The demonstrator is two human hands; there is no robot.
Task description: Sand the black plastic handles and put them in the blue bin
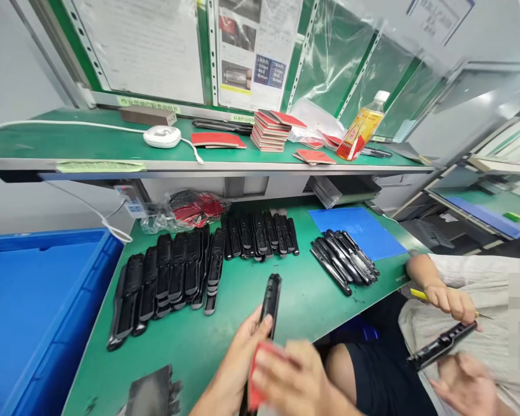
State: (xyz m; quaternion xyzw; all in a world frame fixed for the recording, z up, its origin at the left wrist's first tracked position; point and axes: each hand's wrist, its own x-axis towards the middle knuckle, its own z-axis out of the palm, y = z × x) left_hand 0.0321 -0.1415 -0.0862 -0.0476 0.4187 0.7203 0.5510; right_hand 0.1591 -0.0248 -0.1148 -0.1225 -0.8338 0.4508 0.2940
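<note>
My left hand point(248, 338) is closed around a long black plastic shell point(271, 300), which points away from me over the green table. My right hand point(292, 370), smeared by motion, grips a red sanding pad point(256, 384) against the near part of that shell. Its near end is mostly hidden behind my hands and the pad. Rows of similar black shells point(173, 266) lie on the left of the table, with another group point(262, 234) at the back. A pile of glossy black shells point(344, 257) rests to the right.
A blue bin point(108, 248) stands at the left. Red pads point(271, 132), a bottle point(364, 127) and a white cabled device point(162, 137) occupy the shelf. Blue sheet point(357, 231) lies at back right. A co-worker's hands point(453, 303) hold a yellow-handled tool and a black shell.
</note>
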